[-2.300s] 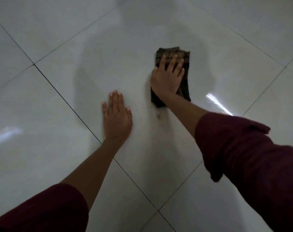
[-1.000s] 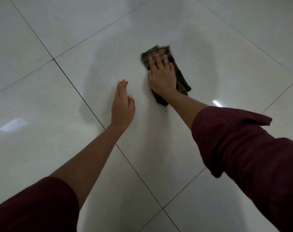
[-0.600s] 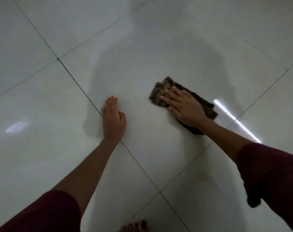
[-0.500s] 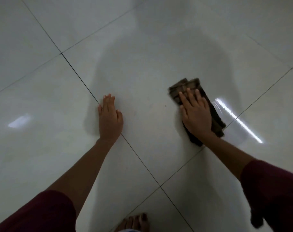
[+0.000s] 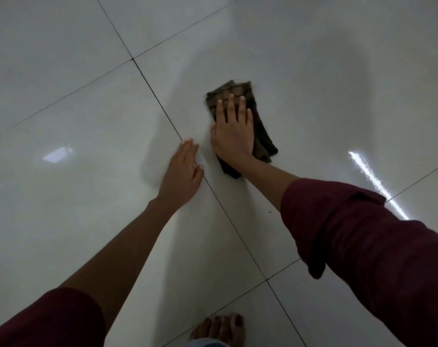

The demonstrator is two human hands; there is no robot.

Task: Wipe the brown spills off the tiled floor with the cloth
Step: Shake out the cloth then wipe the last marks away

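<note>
**Cloth pinned flat on the glossy tiles, both hands down**

Far left there's a pale window-ish reflection (image 5: 57, 154) on the shiny white tiled floor (image 5: 62, 221), with dark grout lines (image 5: 151, 87) running diagonally across it. Next over, the left hand (image 5: 181, 171) is planted on the floor right on a grout line, fingers straight and together, holding nothing, just propping. Its forearm is bare up to a maroon sleeve (image 5: 45, 321) at the bottom corner.

Just to the right of that, nearly touching it, the right hand (image 5: 234, 132) lies flat on top of the cloth (image 5: 261, 136), fingers straight and slightly spread, palm pressing down rather than gripping. The cloth is a dark brown checked rag, folded into a long strip, lying on the tile with its far end poking out past the fingertips and its right edge showing beside the palm.

I can't make out any brown spill; there's only a tiny dark speck (image 5: 269, 211) under the right forearm. A bare foot (image 5: 220, 328) peeks in at the bottom, and a bright streak of glare (image 5: 378, 184) sits far right.
</note>
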